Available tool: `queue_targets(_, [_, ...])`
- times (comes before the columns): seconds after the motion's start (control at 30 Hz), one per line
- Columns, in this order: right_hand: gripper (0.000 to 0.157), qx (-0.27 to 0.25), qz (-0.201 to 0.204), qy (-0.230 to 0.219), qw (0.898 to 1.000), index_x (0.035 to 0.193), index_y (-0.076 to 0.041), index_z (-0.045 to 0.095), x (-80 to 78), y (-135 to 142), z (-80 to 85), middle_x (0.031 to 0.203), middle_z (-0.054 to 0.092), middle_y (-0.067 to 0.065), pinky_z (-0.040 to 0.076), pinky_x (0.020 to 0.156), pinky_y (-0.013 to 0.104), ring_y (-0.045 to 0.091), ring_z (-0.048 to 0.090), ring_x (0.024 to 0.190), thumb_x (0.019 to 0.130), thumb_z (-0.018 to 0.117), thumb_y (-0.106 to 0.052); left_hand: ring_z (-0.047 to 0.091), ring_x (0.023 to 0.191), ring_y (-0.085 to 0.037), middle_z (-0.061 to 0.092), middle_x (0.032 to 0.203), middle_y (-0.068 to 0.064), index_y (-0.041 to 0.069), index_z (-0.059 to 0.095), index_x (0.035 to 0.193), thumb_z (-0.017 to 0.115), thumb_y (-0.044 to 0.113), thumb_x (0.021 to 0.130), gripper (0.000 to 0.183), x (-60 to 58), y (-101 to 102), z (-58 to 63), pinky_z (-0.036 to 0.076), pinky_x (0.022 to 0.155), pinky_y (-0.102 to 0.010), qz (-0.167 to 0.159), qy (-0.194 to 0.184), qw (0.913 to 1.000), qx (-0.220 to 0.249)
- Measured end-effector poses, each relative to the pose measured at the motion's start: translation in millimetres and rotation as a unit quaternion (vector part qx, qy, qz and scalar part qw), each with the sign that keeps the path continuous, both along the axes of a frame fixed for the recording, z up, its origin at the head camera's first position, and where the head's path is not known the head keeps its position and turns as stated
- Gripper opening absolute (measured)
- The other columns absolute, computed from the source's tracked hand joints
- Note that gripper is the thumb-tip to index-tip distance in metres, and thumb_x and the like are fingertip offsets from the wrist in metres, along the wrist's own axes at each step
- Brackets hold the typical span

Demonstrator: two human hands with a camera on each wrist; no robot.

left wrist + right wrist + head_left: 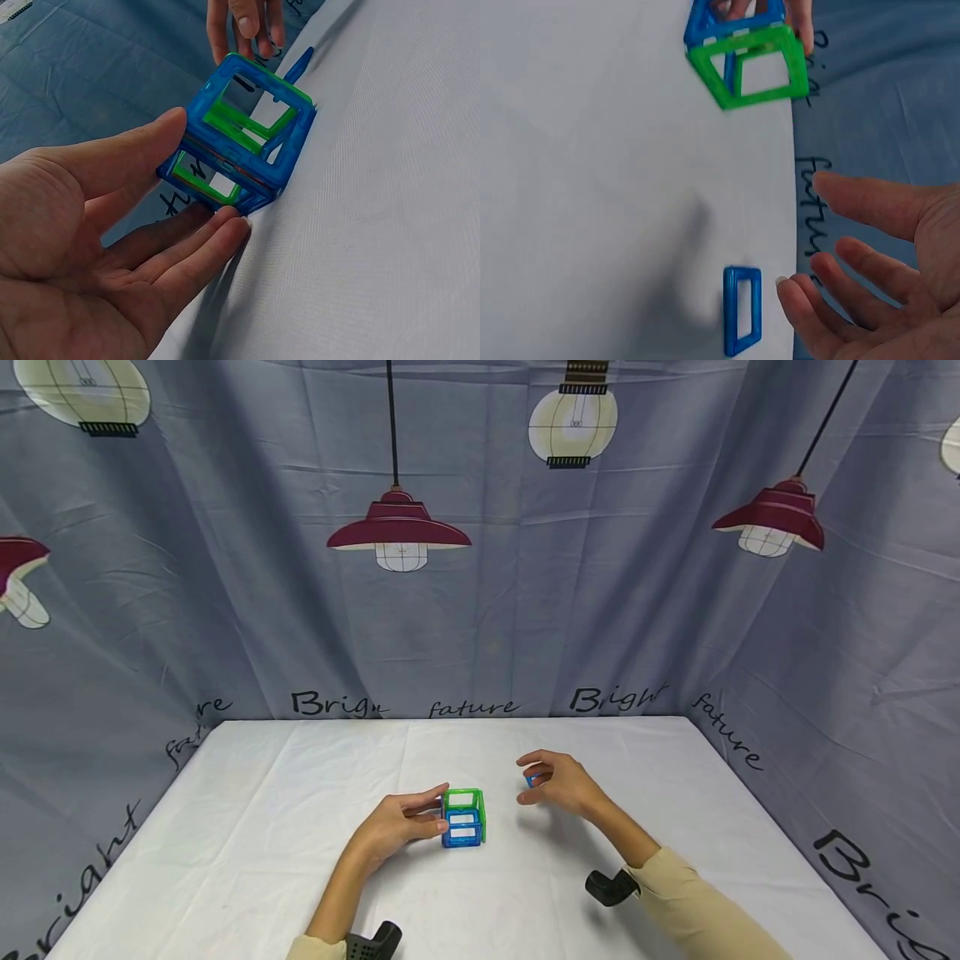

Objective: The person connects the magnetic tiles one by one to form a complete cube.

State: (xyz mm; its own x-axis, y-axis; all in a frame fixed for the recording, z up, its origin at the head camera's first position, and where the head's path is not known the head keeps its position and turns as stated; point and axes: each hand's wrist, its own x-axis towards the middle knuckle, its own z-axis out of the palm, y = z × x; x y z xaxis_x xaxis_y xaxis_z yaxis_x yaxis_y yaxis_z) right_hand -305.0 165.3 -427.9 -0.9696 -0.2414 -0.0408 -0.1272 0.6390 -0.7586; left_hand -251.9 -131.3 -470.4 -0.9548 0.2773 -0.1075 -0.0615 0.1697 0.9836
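My left hand [397, 827] holds a small cube of magnetic tiles [462, 823] at its left side, thumb on one face and fingers below. Open blue and green square frames make up the cube; in the left wrist view its blue faces [229, 163] are nearest, while a green square tile [766, 96] faces the right wrist camera. To the right, my right hand [558, 783] hovers over the table with fingers spread and slightly bent, holding nothing. Close by its fingertips, a single blue magnetic tile [730, 311] lies on the cloth, partly hidden by the hand in the head view.
A white cloth covers the table [300, 843]. Grey-blue curtains [480, 627] printed with lamps and lettering hang behind it and along both sides. Each wrist carries a black camera mount, such as the right one [611, 887].
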Motion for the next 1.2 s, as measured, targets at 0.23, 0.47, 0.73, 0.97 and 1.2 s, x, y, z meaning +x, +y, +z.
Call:
queue_targets(0.23, [0.058, 0.015, -0.020, 0.015, 1.000, 0.133, -0.006, 0.064, -15.3, 24, -4.5, 0.128, 0.067, 0.021, 0.053, 0.098, 0.051, 0.035, 0.064, 0.117, 0.080, 0.085, -0.014, 0.058, 0.131, -0.038, 0.056, 0.145, -0.024, 0.013, 0.060, 0.143, 0.084, 0.016, 0.083, 0.065, -0.7, 0, -0.9, 0.056, 0.099, -0.036, 0.000, 0.000, 1.0000, 0.004])
queue_targets(0.47, [0.062, 0.038, -0.046, -0.010, 0.998, 0.135, -0.004, 0.063, -31.5, 39, -19.4, 0.130, 0.066, 0.021, 0.050, 0.100, 0.053, 0.035, 0.063, 0.117, 0.078, 0.086, -0.013, 0.057, 0.132, -0.038, 0.055, 0.146, -0.023, 0.014, 0.059, 0.144, 0.084, 0.016, 0.084, 0.065, 0.2, 0, -0.7, 0.055, 0.100, -0.038, 0.003, -0.001, 1.0000, 0.000])
queue_targets(0.73, [0.065, 0.025, -0.022, -0.030, 0.999, 0.133, -0.002, 0.063, -41.1, 48, -29.6, 0.131, 0.066, 0.019, 0.049, 0.100, 0.048, 0.032, 0.061, 0.116, 0.074, 0.088, -0.008, 0.057, 0.132, -0.038, 0.056, 0.146, -0.022, 0.017, 0.060, 0.143, 0.084, 0.019, 0.083, 0.065, 0.5, -1, 0.0, 0.054, 0.102, -0.040, 0.005, 0.000, 1.0000, -0.008])
queue_targets(0.97, [0.069, 0.015, -0.010, -0.050, 0.999, 0.134, -0.004, 0.064, -42.6, 52, -36.9, 0.132, 0.066, 0.013, 0.047, 0.102, 0.044, 0.026, 0.058, 0.114, 0.070, 0.090, -0.006, 0.057, 0.132, -0.039, 0.056, 0.145, -0.022, 0.017, 0.060, 0.143, 0.085, 0.019, 0.083, 0.065, 0.6, 0, 0.6, 0.054, 0.102, -0.042, 0.007, 0.004, 0.9998, -0.018])
queue_targets(1.2, [0.067, 0.034, -0.013, -0.038, 0.999, 0.132, -0.007, 0.066, -41.4, 53, -41.6, 0.129, 0.067, 0.011, 0.046, 0.106, 0.050, 0.028, 0.057, 0.118, 0.069, 0.088, -0.004, 0.057, 0.132, -0.039, 0.057, 0.144, -0.022, 0.018, 0.060, 0.143, 0.084, 0.019, 0.084, 0.064, 1.2, 1, 0.3, 0.054, 0.103, -0.043, 0.009, 0.005, 0.9998, -0.017])
